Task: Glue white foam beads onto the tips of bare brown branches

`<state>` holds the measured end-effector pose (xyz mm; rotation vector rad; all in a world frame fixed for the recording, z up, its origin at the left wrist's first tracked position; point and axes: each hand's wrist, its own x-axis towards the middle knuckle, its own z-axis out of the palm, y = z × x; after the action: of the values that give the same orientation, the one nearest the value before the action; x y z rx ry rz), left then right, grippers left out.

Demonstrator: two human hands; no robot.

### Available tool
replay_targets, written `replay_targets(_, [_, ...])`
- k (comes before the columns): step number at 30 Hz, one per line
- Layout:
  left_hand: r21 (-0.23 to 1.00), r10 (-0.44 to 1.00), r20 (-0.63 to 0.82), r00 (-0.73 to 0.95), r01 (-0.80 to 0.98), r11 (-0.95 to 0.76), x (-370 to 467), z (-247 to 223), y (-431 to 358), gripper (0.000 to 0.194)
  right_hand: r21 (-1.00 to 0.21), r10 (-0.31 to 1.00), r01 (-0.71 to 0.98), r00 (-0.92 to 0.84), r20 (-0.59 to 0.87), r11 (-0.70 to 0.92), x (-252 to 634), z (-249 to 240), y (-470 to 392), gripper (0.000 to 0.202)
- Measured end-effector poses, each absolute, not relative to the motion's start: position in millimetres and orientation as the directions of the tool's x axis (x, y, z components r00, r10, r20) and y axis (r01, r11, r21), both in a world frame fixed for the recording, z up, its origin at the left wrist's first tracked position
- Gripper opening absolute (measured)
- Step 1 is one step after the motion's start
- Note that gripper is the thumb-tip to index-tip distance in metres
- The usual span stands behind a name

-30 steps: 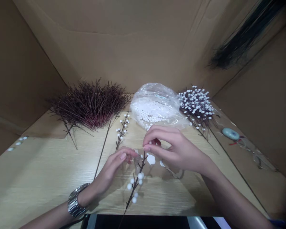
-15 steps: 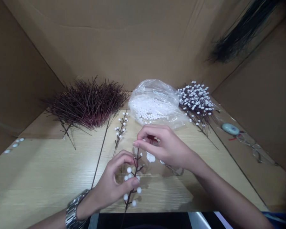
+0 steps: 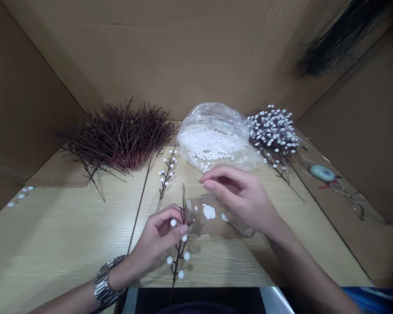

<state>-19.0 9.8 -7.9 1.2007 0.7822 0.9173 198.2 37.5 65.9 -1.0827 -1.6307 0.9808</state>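
Observation:
My left hand (image 3: 163, 233) pinches a dark brown twig (image 3: 179, 250) that carries several white balls and stands near the table's front edge. To its right, my right hand (image 3: 242, 194) hovers over the table, thumb and forefinger close together; whether a small thing sits between the fingertips cannot be made out. Just beyond those fingertips lies a clear plastic bag (image 3: 216, 144) full of white balls. Another twig with white balls (image 3: 166, 174) rests on the table behind my left hand. White glue-like patches (image 3: 209, 211) show on a brown piece between my hands.
Bare brown twigs (image 3: 124, 135) are heaped at the back left, and white-tipped twigs (image 3: 273, 131) at the back right. A pale green oval object (image 3: 322, 172) and glasses (image 3: 356, 203) lie right. Cardboard walls (image 3: 183, 56) surround the table. White balls (image 3: 21, 196) lie far left.
My right hand has moved away from the twig's top, to the right and toward the bag. My left hand still holds the twig, which has shifted slightly. The view has tilted a little.

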Motion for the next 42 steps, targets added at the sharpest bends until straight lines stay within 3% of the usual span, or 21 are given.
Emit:
replay_targets(3, [0.964,0.898,-0.071,0.435,-0.2,0.173,-21,-11,10,0.021,-0.981,0.986,0.098,-0.016,0.164,0.165,204,45,16,0.007])
replay_targets(7, [0.946,0.885,-0.089,0.458,-0.24,0.219,-23,-14,8,0.017,-0.988,0.998,-0.147,0.015,-0.053,-0.05,188,11,-9,0.017])
replay_targets(11, [0.932,0.868,-0.081,0.489,-0.272,0.24,-22,-12,8,0.014,-0.955,0.998,-0.292,0.019,-0.061,-0.052,164,-5,-16,0.01])
replay_targets(24, [0.904,0.862,-0.067,0.503,-0.336,0.266,-22,-14,8,0.008,-0.955,0.991,-0.271,0.082,0.104,0.122,151,-13,-23,0.02])
replay_targets(42, [0.928,0.883,-0.03,0.469,-0.315,0.199,-21,-17,8,0.009,-0.971,0.978,-0.168,0.147,0.146,0.17,145,-17,-25,0.023])
